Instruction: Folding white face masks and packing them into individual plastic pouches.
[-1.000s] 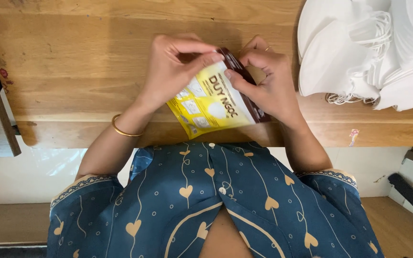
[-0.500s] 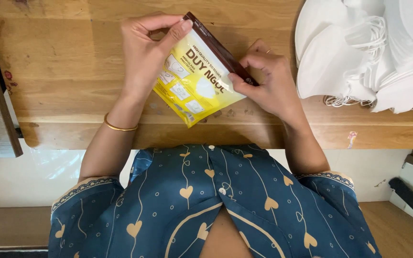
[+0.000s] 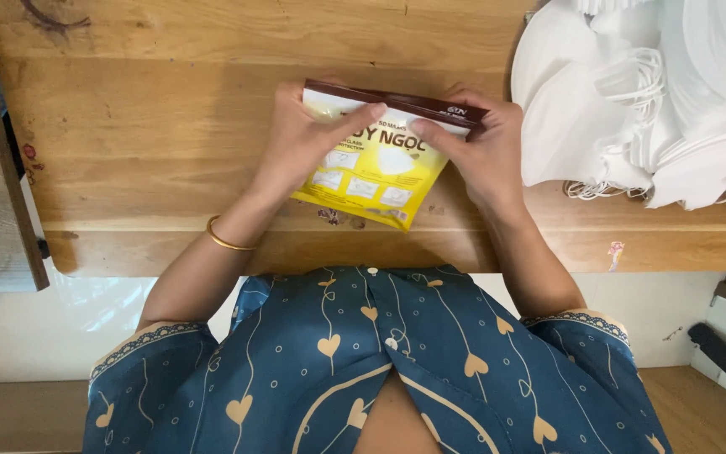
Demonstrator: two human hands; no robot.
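Both hands (image 3: 397,147) around yellow packet (image 3: 371,176)

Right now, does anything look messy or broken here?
Nothing is broken. The yellow pouch sits tilted between both hands, and the white face masks lie in a loose heap with tangled ear loops at the wooden table's right end.

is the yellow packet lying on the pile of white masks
No, the yellow packet is held by the left hand and right hand over the wooden table, apart from the white masks.
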